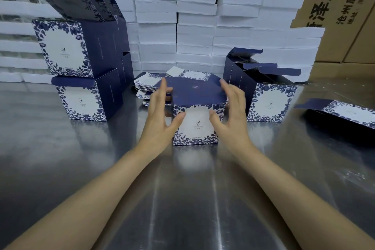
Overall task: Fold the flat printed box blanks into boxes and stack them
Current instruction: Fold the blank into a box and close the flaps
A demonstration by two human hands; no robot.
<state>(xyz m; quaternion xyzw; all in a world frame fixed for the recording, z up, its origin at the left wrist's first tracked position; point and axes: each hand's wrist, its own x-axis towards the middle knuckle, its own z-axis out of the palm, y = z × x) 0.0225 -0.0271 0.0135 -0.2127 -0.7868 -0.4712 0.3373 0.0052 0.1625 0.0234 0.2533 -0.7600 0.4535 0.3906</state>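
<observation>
At frame centre a folded box point(194, 128) stands on the tabletop point(101, 168), flat blanks point(149, 85) behind it. Stacked boxes point(67, 50) fill the left, open boxes point(271, 103) the right; plain boxes point(194, 26) line the back.

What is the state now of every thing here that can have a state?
middle box: upright, top flap raised, not closed.
left hand: open, fingers along the flap's left edge.
right hand: open, at the flap's right edge.
left boxes: stacked two high, upper lids raised.
right box: upright, flaps open.
far-right box: lying on its side, flap open.
flat blanks: piled, unfolded.
</observation>
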